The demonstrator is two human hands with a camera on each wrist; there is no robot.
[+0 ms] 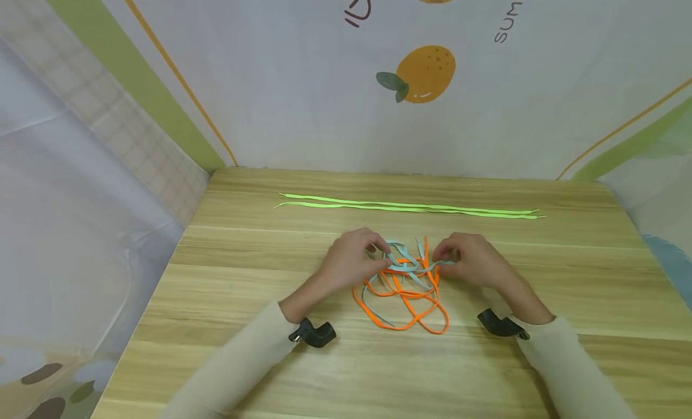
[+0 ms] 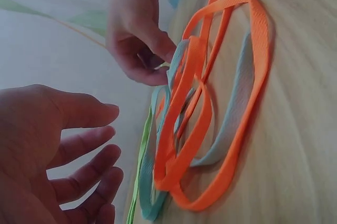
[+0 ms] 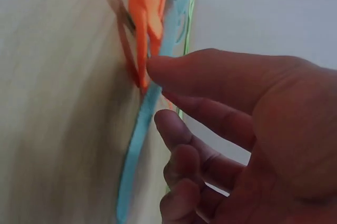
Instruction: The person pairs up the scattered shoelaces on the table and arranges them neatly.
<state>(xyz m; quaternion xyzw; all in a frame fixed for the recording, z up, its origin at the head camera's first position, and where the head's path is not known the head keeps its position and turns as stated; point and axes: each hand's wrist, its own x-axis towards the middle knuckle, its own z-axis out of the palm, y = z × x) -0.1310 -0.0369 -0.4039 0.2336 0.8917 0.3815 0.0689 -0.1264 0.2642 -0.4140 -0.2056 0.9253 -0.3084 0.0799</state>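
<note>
A tangle of an orange shoelace (image 2: 259, 50) and a light blue shoelace (image 3: 138, 139) lies on the wooden table, between the two hands. My right hand (image 1: 476, 260) pinches the light blue lace between thumb and index finger, and a length of it hangs below the pinch in the right wrist view. On the tangle's left side is my left hand (image 1: 351, 254). The left wrist view shows its fingers spread and loosely bent, apart from the laces, with nothing between them. Loops of both colours cross each other; how they are threaded cannot be made out.
Two bright green shoelaces (image 1: 313, 197) lie stretched side by side across the back of the wooden table (image 1: 227, 323). Behind the table's far edge hangs a white printed cloth (image 1: 303, 107), and more cloth hangs at the left. A black wrist camera (image 1: 319, 335) sits on the left cuff.
</note>
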